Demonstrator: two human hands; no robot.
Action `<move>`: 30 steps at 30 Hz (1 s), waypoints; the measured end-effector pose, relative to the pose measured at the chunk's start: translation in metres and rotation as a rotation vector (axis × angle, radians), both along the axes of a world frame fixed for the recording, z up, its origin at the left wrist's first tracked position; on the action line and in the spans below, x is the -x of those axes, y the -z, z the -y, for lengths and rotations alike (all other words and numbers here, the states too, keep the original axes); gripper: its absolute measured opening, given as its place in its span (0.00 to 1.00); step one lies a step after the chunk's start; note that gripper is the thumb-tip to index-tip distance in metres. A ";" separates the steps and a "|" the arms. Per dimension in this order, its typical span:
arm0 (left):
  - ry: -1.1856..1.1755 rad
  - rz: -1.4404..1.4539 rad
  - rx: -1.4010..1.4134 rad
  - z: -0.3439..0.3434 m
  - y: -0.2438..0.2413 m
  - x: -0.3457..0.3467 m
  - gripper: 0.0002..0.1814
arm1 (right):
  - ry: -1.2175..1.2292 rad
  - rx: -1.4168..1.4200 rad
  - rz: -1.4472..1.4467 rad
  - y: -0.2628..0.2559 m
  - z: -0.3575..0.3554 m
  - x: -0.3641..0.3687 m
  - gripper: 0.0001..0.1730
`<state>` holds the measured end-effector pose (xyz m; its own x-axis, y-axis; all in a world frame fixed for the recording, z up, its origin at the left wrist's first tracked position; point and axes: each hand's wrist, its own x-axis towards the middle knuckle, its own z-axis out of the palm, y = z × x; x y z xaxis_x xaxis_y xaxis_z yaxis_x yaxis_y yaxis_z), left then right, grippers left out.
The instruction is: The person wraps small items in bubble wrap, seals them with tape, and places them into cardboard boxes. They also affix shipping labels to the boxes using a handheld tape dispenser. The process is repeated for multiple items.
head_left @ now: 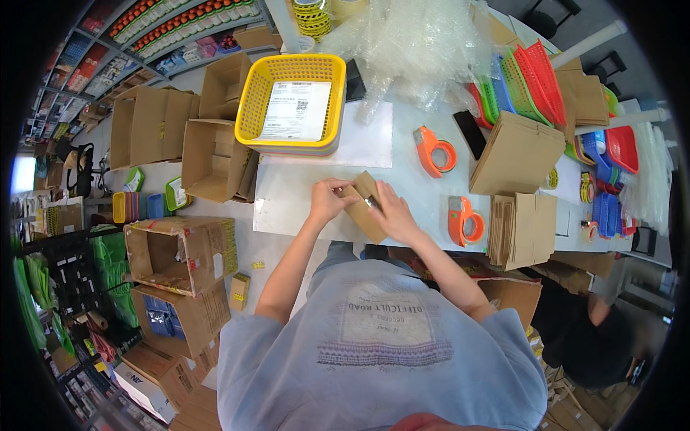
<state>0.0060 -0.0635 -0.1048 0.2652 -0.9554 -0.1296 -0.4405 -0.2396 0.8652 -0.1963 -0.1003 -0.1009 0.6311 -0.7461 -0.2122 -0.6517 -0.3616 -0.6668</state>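
A small brown cardboard box [362, 214] is between my hands near the table's front edge, with one flap raised at its far end. My left hand [330, 200] grips the flap edge on the box's left side with thumb and fingers. My right hand [396, 213] lies along the right side, its fingers against the cardboard. A small dark and silvery item [372, 202] shows at the box's opening beside my right fingers; what it is I cannot tell. Two orange tape dispensers [429, 152] [460, 222] lie to the right of my hands.
Stacked yellow baskets [291, 144] with printed papers stand at the back left. Bubble wrap [415, 48] heaps at the back. Flattened cardboard boxes [515, 153] and a black phone [470, 134] lie right. Open cartons [213, 161] stand left of the table. A person in black [587, 334] is at lower right.
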 end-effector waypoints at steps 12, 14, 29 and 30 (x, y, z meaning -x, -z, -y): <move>-0.266 -0.052 -0.084 0.005 0.013 0.014 0.11 | 0.437 0.605 -0.146 0.049 0.064 0.041 0.19; -0.278 -0.031 -0.071 0.004 0.013 0.017 0.11 | 0.375 0.529 -0.357 0.058 0.084 0.051 0.15; -0.267 -0.211 -0.068 0.010 0.019 0.017 0.13 | 0.214 0.146 0.521 -0.076 -0.006 0.044 0.30; -0.277 -0.214 -0.048 0.008 0.024 0.017 0.13 | 0.175 0.197 0.525 -0.068 -0.013 0.037 0.30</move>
